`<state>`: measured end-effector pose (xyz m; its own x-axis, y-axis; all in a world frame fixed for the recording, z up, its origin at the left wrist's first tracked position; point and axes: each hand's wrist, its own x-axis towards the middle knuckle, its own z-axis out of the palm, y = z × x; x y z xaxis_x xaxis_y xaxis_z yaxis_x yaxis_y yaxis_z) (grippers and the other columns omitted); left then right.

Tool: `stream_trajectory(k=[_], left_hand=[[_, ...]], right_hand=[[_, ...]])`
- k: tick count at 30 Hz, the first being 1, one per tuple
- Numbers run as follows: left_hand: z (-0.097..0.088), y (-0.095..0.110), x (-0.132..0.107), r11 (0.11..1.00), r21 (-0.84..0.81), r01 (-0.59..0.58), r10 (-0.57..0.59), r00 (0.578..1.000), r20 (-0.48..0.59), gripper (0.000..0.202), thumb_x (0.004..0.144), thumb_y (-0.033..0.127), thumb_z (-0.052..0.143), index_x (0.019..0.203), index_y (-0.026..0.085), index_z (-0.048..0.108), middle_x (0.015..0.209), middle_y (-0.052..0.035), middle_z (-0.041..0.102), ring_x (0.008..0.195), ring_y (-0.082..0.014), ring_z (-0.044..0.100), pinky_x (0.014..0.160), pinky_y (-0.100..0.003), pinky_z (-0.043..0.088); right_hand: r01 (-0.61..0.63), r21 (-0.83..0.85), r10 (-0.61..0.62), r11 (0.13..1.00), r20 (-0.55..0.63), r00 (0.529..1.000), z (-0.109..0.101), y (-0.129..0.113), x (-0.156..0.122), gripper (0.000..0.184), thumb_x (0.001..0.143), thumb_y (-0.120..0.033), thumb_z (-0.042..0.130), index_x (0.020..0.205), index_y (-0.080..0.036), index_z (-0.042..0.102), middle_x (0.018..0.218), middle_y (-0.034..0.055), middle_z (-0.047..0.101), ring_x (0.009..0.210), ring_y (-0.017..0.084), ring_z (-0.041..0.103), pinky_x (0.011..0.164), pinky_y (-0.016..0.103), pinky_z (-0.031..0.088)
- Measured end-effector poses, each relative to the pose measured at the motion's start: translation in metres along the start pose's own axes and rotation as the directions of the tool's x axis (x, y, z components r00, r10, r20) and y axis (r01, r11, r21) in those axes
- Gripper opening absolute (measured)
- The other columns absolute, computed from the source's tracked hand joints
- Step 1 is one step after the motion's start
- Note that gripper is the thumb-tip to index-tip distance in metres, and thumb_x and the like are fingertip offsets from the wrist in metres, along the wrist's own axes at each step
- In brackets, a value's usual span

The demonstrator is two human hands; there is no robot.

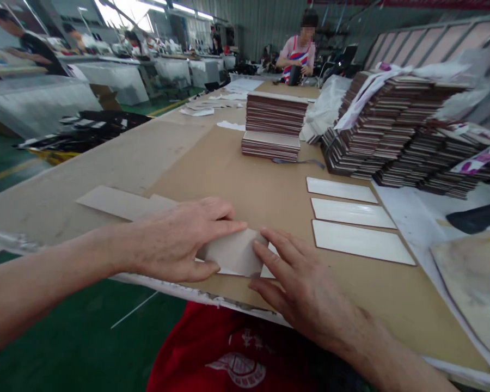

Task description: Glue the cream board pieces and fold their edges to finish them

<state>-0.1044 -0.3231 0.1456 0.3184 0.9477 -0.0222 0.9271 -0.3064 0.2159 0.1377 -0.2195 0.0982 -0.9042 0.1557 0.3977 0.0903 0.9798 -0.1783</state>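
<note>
Near the table's front edge lies a thin grey-beige sheet [231,253] on top of a white-faced panel [268,264], whose right end shows beside it. My left hand [179,239] rests across the sheet, its thumb at the near edge and fingers at the far edge. My right hand [296,272] grips the sheet's right end, fingertips on top and thumb by the near edge. More grey-beige strips [114,201] stick out to the left from behind my left hand. Three white-faced panels with dark edges [363,242] lie in a row to the right.
A brown-edged stack of panels [273,117] stands mid-table. Larger bundled stacks [396,120] rise at the right, with plastic wrap over them. Paper scraps [204,109] lie farther back. Across the table's far end works a person in a striped apron [300,60].
</note>
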Motion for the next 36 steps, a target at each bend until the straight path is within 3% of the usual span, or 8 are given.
stream_trajectory(k=[4, 6, 9, 13, 15, 18, 26, 36], left_hand=[[-0.001, -0.005, 0.002, 1.000, -0.003, -0.007, 0.007, 1.000, -0.031, 0.066, 0.086, 0.035, 0.068, 0.148, 0.024, 0.048, 0.131, -0.0113, 0.056, 0.118, -0.0295, 0.056, 0.103, -0.044, 0.047], [-0.001, -0.016, -0.007, 1.000, 0.006, 0.028, -0.027, 0.986, -0.163, 0.072, 0.088, 0.036, 0.066, 0.154, 0.028, 0.039, 0.143, -0.0108, 0.050, 0.130, -0.0317, 0.049, 0.113, -0.049, 0.041], [0.008, -0.038, -0.035, 0.978, -0.042, 0.204, -0.206, 0.915, -0.347, 0.081, 0.090, 0.042, 0.065, 0.160, 0.031, 0.026, 0.153, -0.0106, 0.040, 0.141, -0.0344, 0.040, 0.120, -0.055, 0.033], [0.048, -0.055, -0.075, 0.927, -0.151, 0.344, -0.366, 0.916, -0.164, 0.090, 0.084, 0.057, 0.072, 0.159, 0.029, 0.030, 0.154, -0.0143, 0.045, 0.142, -0.0395, 0.042, 0.120, -0.059, 0.032], [0.071, -0.055, -0.084, 0.917, -0.185, 0.354, -0.373, 0.924, -0.080, 0.092, 0.081, 0.060, 0.074, 0.158, 0.029, 0.033, 0.156, -0.0144, 0.045, 0.144, -0.0405, 0.040, 0.121, -0.059, 0.030], [0.093, -0.051, -0.086, 0.899, -0.237, 0.367, -0.395, 0.915, -0.082, 0.087, 0.083, 0.061, 0.072, 0.156, 0.030, 0.036, 0.156, -0.0127, 0.048, 0.145, -0.0392, 0.039, 0.120, -0.058, 0.028], [0.103, -0.051, -0.089, 0.875, -0.322, 0.361, -0.420, 0.898, -0.134, 0.084, 0.087, 0.059, 0.070, 0.157, 0.031, 0.032, 0.155, -0.0119, 0.048, 0.144, -0.0348, 0.040, 0.120, -0.053, 0.028], [0.108, -0.050, -0.090, 0.873, -0.372, 0.316, -0.405, 0.895, -0.188, 0.091, 0.082, 0.057, 0.076, 0.158, 0.034, 0.032, 0.155, -0.0110, 0.048, 0.144, -0.0376, 0.041, 0.123, -0.058, 0.025]], right_hand=[[0.035, -0.102, -0.039, 0.994, -0.033, 0.999, -0.001, 0.017, -0.001, 0.041, 0.093, -0.024, 0.066, 0.127, -0.003, 0.066, 0.136, 0.0264, 0.064, 0.122, 0.039, 0.064, 0.102, 0.055, 0.057], [0.008, -0.160, -0.023, 0.987, -0.090, 0.996, -0.008, 0.035, -0.006, 0.039, 0.094, -0.025, 0.064, 0.127, -0.005, 0.067, 0.133, 0.0249, 0.067, 0.119, 0.038, 0.066, 0.102, 0.055, 0.057], [-0.149, -0.130, 0.123, 0.980, -0.185, 0.975, -0.020, 0.065, -0.021, 0.041, 0.095, -0.029, 0.064, 0.132, -0.012, 0.065, 0.134, 0.0199, 0.067, 0.121, 0.034, 0.066, 0.106, 0.052, 0.054], [-0.266, 0.026, 0.267, 0.964, -0.105, 0.958, -0.024, 0.089, -0.047, 0.045, 0.096, -0.033, 0.064, 0.139, -0.020, 0.061, 0.143, 0.0134, 0.063, 0.128, 0.030, 0.063, 0.112, 0.048, 0.050], [-0.230, 0.065, 0.232, 0.971, -0.030, 0.972, -0.019, 0.091, -0.054, 0.046, 0.095, -0.033, 0.065, 0.139, -0.020, 0.061, 0.144, 0.0127, 0.062, 0.129, 0.028, 0.063, 0.111, 0.047, 0.052], [-0.163, 0.090, 0.158, 0.983, 0.051, 0.986, -0.011, 0.090, -0.056, 0.044, 0.095, -0.030, 0.065, 0.138, -0.020, 0.061, 0.143, 0.0124, 0.062, 0.129, 0.027, 0.063, 0.109, 0.045, 0.054], [-0.101, 0.109, 0.082, 0.989, 0.172, 0.982, 0.006, 0.092, -0.047, 0.050, 0.093, -0.026, 0.065, 0.142, -0.022, 0.059, 0.144, 0.0116, 0.063, 0.132, 0.028, 0.061, 0.110, 0.050, 0.053], [-0.095, 0.132, 0.070, 0.987, 0.181, 0.981, 0.015, 0.086, -0.038, 0.047, 0.091, -0.026, 0.066, 0.138, -0.024, 0.064, 0.141, 0.0095, 0.066, 0.126, 0.027, 0.066, 0.107, 0.045, 0.057]])
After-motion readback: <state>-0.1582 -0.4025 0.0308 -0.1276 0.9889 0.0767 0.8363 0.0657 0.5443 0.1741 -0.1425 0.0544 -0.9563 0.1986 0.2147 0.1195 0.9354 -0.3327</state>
